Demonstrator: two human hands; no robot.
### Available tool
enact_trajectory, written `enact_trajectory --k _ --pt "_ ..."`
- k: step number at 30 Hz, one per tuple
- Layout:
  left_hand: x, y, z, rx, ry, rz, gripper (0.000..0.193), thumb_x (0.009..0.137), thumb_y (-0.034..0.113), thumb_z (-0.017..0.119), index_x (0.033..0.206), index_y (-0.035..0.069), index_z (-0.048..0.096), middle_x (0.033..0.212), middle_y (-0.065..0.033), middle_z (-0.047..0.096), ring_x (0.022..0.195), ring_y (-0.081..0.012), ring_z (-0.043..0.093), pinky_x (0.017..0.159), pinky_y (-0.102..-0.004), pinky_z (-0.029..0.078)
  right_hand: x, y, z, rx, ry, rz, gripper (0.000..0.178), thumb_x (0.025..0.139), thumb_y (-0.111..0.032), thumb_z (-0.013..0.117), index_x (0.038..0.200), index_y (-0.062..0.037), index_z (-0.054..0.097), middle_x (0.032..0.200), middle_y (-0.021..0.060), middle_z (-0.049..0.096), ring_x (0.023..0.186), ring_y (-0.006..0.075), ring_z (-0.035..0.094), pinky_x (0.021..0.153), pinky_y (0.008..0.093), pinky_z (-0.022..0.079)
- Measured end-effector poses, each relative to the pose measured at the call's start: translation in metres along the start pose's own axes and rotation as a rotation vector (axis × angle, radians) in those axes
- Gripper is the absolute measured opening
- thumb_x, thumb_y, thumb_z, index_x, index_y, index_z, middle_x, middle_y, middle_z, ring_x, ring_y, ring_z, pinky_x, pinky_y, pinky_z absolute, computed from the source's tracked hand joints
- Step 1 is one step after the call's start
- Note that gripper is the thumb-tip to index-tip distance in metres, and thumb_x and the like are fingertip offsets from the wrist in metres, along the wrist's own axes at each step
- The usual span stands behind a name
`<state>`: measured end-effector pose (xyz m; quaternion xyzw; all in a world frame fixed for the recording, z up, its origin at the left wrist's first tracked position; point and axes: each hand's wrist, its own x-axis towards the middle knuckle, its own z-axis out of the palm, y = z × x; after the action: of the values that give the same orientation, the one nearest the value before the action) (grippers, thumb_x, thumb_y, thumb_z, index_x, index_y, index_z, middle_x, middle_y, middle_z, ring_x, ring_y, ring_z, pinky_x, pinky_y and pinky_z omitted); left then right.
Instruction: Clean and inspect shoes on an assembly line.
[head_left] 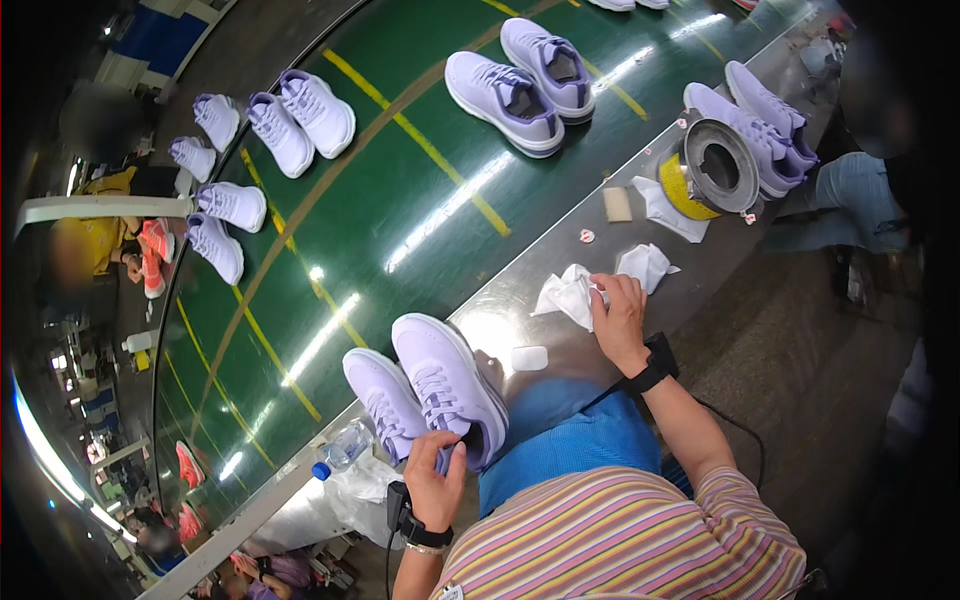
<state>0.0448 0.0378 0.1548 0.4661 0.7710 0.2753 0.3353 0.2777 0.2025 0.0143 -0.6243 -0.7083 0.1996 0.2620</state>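
A pair of lavender sneakers with white soles stands on the metal ledge close to my body. My left hand [437, 480] pinches the heel collar of the right-hand sneaker [450, 385], its thumb and fingers at the shoe's opening. The other sneaker [385, 400] of the pair stands just beside it on the left. On the metal ledge, my right hand [620, 318] has its fingers curled onto a crumpled white cloth [568, 296]. A second crumpled white cloth [647, 265] lies just beyond that hand.
Lavender sneakers [515, 90] stand in pairs on the green conveyor belt [400, 200] with yellow lines. Along the ledge are a tape roll in a round metal holder [690, 180], a beige sponge block [617, 204], a white oval piece [530, 358] and a blue-capped bottle [345, 450]. Co-workers handle orange shoes at far left.
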Motion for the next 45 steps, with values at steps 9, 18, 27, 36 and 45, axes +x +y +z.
enact_trajectory --k 9,18,27,36,45 --pt "0.012 -0.019 -0.004 0.002 0.065 -0.017 0.01 0.079 0.001 0.06 0.089 0.001 0.06 0.087 -0.0092 0.059 0.082 -0.0202 0.057 0.075 -0.0293 0.045 0.015 0.032 -0.039 -0.133 0.17 0.099 0.027 0.072 -0.014 0.069 0.098 -0.0133 0.063 0.101 0.0049 0.054 0.098 0.0258 0.048 0.084 0.0397 0.035" --pt "0.033 -0.029 0.004 0.03 0.185 -0.049 0.015 0.075 0.002 0.061 0.09 0.004 0.062 0.096 -0.0122 0.059 0.09 -0.0255 0.056 0.08 -0.033 0.044 0.034 0.064 -0.035 0.301 0.188 0.23 0.018 0.082 -0.005 0.058 0.101 -0.0021 0.059 0.089 0.0078 0.059 0.084 0.0197 0.056 0.079 0.0331 0.044" --pt "0.074 -0.086 0.027 0.321 -0.022 -0.193 0.097 0.067 0.036 0.075 0.137 -0.001 0.018 0.119 -0.0376 0.037 0.108 -0.0486 0.043 0.094 -0.0453 0.039 0.07 0.049 -0.112 0.911 -0.015 0.323 0.018 0.088 -0.006 0.057 0.105 0.0006 0.061 0.094 0.0009 0.059 0.082 0.0057 0.054 0.074 0.02 0.044" --pt "0.076 -0.091 0.03 0.288 -0.198 -0.244 0.113 0.062 0.029 0.076 0.143 0.005 0.0 0.133 -0.0369 0.025 0.118 -0.0494 0.034 0.102 -0.0459 0.031 0.133 0.043 -0.149 0.274 0.233 0.191 0.012 0.077 -0.007 0.065 0.088 -0.0024 0.064 0.08 0.0061 0.064 0.076 0.0122 0.058 0.07 0.0271 0.046" --pt "0.085 -0.068 0.04 0.303 -0.216 -0.318 0.113 0.062 0.024 0.073 0.143 0.007 -0.003 0.127 -0.0399 0.027 0.113 -0.0495 0.04 0.098 -0.0446 0.036 0.173 0.09 -0.14 -0.384 0.02 0.114 0.008 0.074 -0.008 0.06 0.081 -0.0065 0.064 0.084 0.0138 0.062 0.083 0.033 0.06 0.071 0.0428 0.048"
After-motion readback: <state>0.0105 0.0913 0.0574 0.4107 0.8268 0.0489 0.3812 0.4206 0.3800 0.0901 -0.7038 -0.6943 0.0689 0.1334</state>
